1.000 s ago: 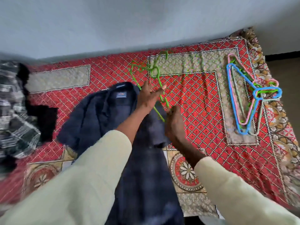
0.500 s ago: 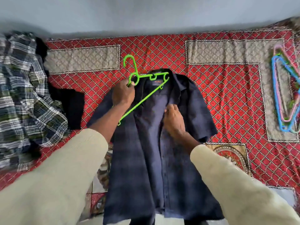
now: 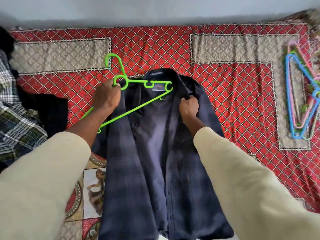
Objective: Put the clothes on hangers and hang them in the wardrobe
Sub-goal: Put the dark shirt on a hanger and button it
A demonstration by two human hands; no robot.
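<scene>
- On the red patterned bedspread [image 3: 233,94], a dark navy shirt [image 3: 155,161] lies face up with its front open, collar toward the far edge and hem toward the person.
- The left hand [image 3: 107,97] grips a bright green hanger [image 3: 138,104] at the neck just below its hook, fingers curled round the plastic.
- The hanger is tilted: one shoulder end sits over the collar beside the shirt's inner label, while the long bottom bar slants down and left across the shirt's left front panel and past its edge.
- The hook points up and away, over the bedspread above the shirt.
- The right hand [image 3: 189,105] pinches the edge of the shirt's right front panel near the collar, fingers closed on the fabric.
- The two hands are apart, one on each side of the collar opening; both arms wear cream sleeves [image 3: 242,179].
- At the far right of the bed lies a loose bundle of hangers [image 3: 297,101] in blue, pink and pale green, well apart from the shirt.
- At the left edge, a plaid garment [image 3: 15,122] is heaped beside a black cloth [image 3: 48,113].
</scene>
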